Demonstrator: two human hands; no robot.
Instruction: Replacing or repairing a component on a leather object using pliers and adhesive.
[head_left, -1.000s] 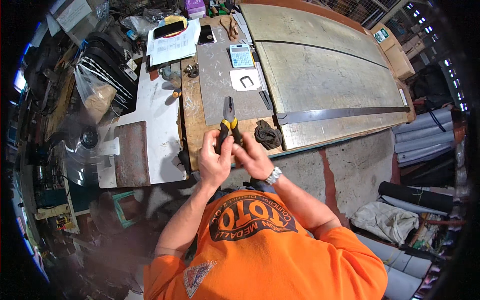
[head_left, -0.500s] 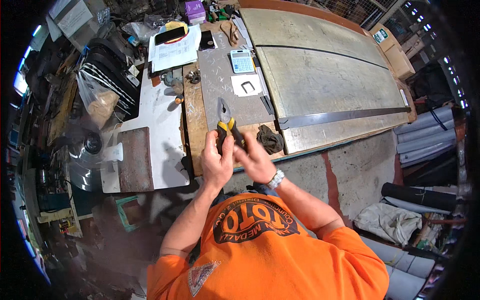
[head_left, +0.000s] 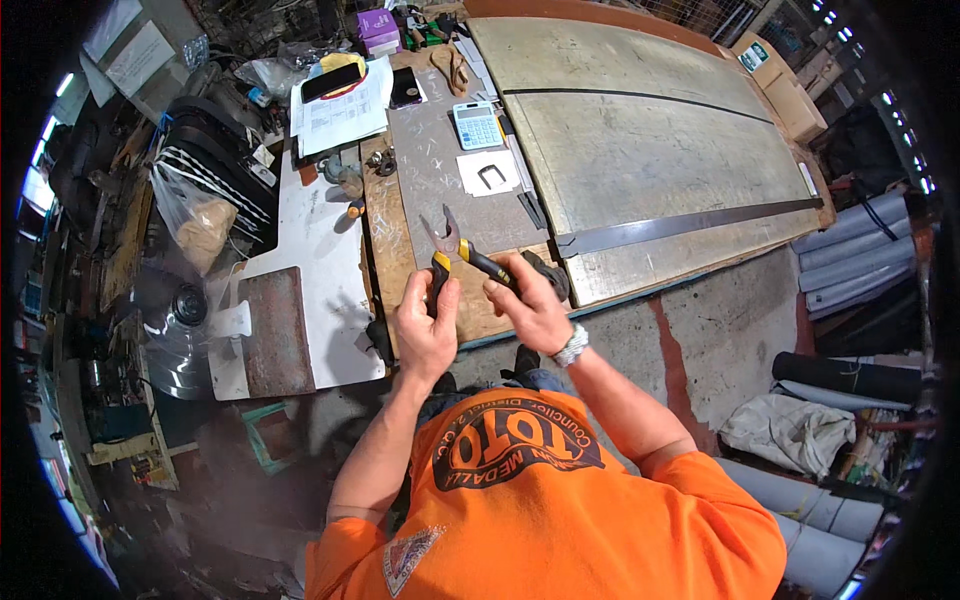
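I hold a pair of combination pliers (head_left: 449, 240) with black and yellow handles over the near edge of the workbench. The jaws point away from me and stand apart. Around the left handle, my left hand (head_left: 427, 325) is closed. My right hand (head_left: 532, 308), below a metal wristwatch (head_left: 572, 345), grips the end of the right handle. Past the jaws, a small black U-shaped piece (head_left: 491, 177) lies on white paper (head_left: 478, 186). A dark crumpled rag (head_left: 546, 272) lies just behind my right hand, partly hidden by it.
A light blue calculator (head_left: 476, 125) lies beyond the white paper. On the right, a long metal straightedge (head_left: 690, 228) crosses a large worn board (head_left: 660, 150). A rusty plate (head_left: 278, 330) rests on the white surface at left. Grey rolls (head_left: 857, 262) are stacked at far right.
My right hand has taken hold of the right handle and drawn it outward. The pliers' handles and jaws have spread apart. My left hand keeps its grip.
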